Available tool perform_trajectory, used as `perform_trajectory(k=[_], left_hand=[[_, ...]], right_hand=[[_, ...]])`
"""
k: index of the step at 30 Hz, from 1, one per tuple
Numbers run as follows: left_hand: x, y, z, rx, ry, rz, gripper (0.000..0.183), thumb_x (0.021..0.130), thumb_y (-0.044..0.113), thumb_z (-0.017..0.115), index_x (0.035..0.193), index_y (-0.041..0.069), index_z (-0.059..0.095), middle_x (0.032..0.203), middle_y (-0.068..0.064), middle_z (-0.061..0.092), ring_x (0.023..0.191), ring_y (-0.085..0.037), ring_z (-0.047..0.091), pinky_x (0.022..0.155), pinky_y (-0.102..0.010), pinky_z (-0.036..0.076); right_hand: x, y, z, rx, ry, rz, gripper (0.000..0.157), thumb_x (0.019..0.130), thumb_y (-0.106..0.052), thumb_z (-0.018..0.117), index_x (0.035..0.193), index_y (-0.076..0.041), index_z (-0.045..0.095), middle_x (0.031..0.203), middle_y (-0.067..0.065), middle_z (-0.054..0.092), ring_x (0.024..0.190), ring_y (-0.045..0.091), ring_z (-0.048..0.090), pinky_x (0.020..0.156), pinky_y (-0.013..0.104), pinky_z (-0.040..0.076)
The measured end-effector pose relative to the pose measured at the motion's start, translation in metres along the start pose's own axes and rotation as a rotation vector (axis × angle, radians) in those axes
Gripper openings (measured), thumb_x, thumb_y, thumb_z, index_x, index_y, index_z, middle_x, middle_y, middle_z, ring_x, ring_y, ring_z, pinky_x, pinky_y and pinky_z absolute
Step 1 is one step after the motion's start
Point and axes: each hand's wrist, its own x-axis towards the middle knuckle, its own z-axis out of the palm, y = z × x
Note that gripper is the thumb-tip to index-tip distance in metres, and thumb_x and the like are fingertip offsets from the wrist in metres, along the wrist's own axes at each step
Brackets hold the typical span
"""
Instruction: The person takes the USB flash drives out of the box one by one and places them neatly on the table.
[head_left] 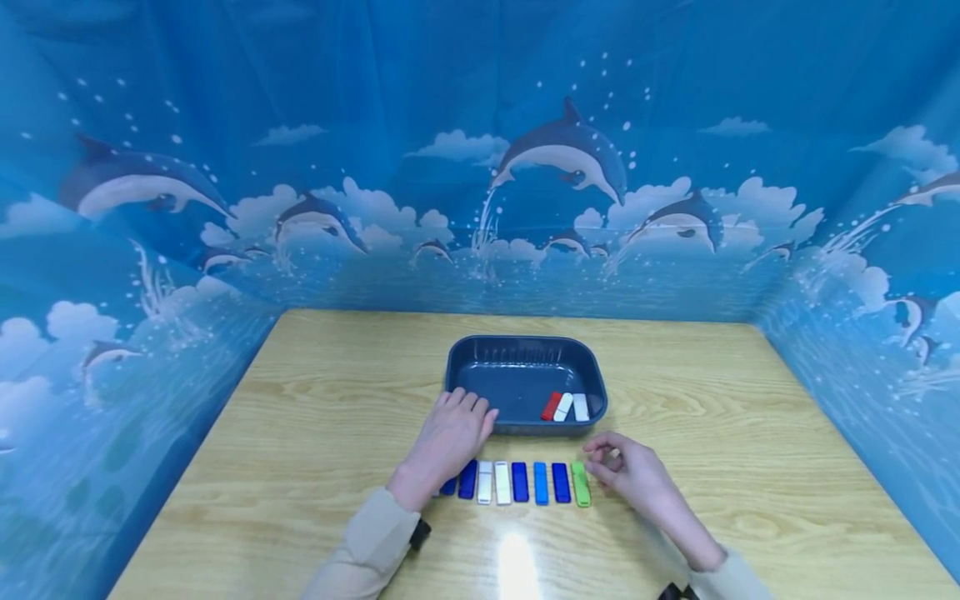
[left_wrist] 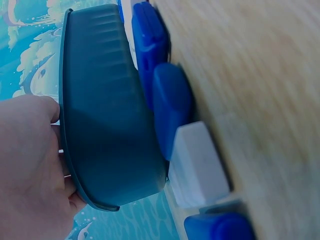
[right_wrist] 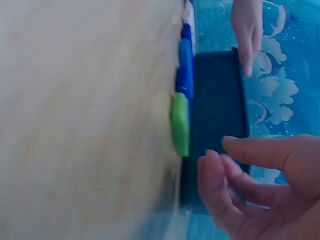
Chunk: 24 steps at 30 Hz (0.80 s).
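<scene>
A dark blue plastic tray stands on the table, with one red USB stick and two white ones lying in its front right corner. My left hand holds the tray's rim at the front left corner, fingers over the edge. In front of the tray runs a row of several USB sticks in blue, white and silver, ending on the right with a green USB stick. My right hand hovers just beside that green stick, fingers bent loosely, a gap between thumb and fingertips and nothing held. My left forearm hides the row's left end.
The pale wooden table extends on both sides of the tray. A blue curtain printed with dolphins rises behind the table and along its sides.
</scene>
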Motion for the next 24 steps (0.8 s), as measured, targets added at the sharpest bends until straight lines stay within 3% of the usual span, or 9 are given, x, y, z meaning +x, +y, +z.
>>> perform_trajectory(k=[5,17,24], left_hand=[[0.000,0.001,-0.001,0.005,0.005,0.000,0.035,0.108,0.037,0.044,0.109,0.013,0.069,0.101,-0.001,0.068,0.097,-0.019,0.057,0.090,-0.036,0.048],[0.000,0.000,0.000,-0.008,0.022,0.007,0.034,0.108,0.037,0.046,0.106,0.012,0.069,0.099,-0.002,0.068,0.095,-0.019,0.058,0.091,-0.037,0.048],[-0.002,-0.001,0.001,0.000,0.038,0.029,0.035,0.108,0.037,0.044,0.104,0.012,0.068,0.097,-0.001,0.067,0.093,-0.019,0.057,0.089,-0.036,0.049]], right_hand=[[0.004,-0.008,-0.012,-0.061,0.061,-0.075,0.008,0.091,-0.007,0.073,0.098,-0.007,0.074,0.081,0.001,0.071,0.067,0.015,0.065,0.057,0.023,0.052],[0.031,-0.035,-0.027,-0.125,0.204,-0.221,0.009,0.094,-0.006,0.070,0.103,-0.007,0.074,0.092,0.006,0.072,0.070,0.017,0.068,0.060,0.024,0.054],[0.058,-0.044,-0.017,-0.284,0.172,-0.258,0.007,0.093,-0.009,0.072,0.100,-0.009,0.074,0.091,0.004,0.072,0.072,0.014,0.065,0.062,0.029,0.054]])
